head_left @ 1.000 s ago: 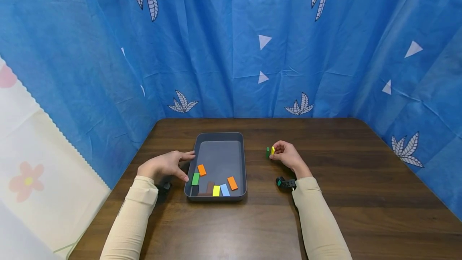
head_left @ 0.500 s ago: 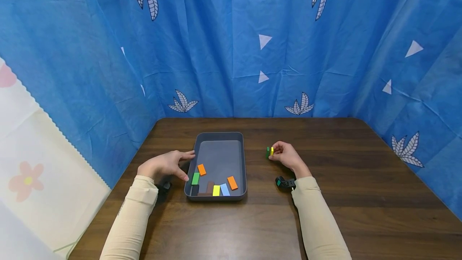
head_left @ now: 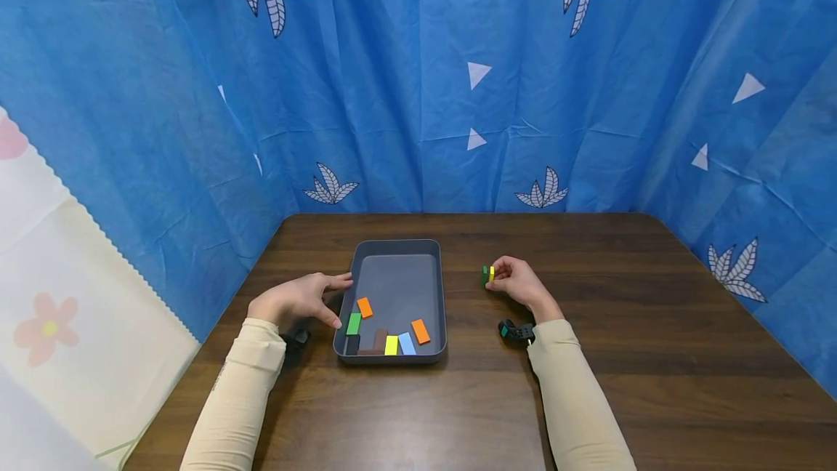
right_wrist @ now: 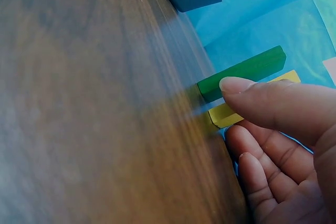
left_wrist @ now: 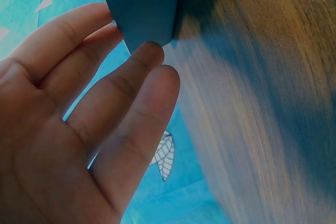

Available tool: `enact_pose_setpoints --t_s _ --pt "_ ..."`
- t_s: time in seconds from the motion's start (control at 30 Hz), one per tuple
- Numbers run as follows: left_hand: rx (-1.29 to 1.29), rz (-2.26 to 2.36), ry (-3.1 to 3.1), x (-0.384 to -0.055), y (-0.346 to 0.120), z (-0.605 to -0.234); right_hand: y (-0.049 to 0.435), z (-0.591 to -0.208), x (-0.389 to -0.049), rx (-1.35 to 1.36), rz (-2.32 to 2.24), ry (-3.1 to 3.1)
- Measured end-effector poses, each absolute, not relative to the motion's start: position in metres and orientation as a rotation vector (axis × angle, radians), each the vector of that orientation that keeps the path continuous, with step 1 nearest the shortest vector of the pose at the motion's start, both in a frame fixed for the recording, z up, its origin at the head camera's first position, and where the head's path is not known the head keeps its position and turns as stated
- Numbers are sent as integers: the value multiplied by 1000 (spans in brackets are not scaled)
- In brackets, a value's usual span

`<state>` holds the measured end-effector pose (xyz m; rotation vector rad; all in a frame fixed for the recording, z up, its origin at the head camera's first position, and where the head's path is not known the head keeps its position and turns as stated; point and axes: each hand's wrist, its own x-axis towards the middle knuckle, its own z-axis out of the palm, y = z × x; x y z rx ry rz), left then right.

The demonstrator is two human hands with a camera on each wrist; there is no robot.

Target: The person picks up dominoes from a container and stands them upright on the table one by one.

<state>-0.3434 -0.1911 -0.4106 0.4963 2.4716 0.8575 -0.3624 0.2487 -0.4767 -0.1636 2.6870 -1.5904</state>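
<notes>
My right hand [head_left: 519, 283] pinches a yellow domino [head_left: 492, 273] between thumb and fingers, upright on the table. Just left of it a green domino [head_left: 485, 275] stands on end; the right wrist view shows a narrow gap between this green piece [right_wrist: 244, 72] and the yellow one [right_wrist: 224, 115], with the thumb tip over the gap. My left hand [head_left: 301, 298] is spread at the left side of a grey tray [head_left: 443, 296], its fingertips right at the wall [left_wrist: 142, 9]. Inside the tray lie several dominoes, among them an orange one [head_left: 421, 331] and a light green one [head_left: 353, 323].
Along the tray's near end lie a black [head_left: 353, 344], a yellow [head_left: 391, 345] and a light blue domino [head_left: 407, 344], with brown pieces among them. A wooden table [head_left: 418, 413] carries everything. Blue curtains [head_left: 418, 93] hang behind its far edge.
My right hand has shifted the yellow domino slightly left, closer to the standing green one. The left hand and the tray have stayed in place.
</notes>
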Motion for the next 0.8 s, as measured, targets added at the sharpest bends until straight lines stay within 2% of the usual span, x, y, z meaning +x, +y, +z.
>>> enact_pose_setpoints --t_s 0.57,0.8 --pt "489 859 2475 -343 -194 -411 256 -470 -358 -198 -1597 2624" --pt "529 772 2527 -345 -193 -412 276 -448 -348 -207 -1545 2692"
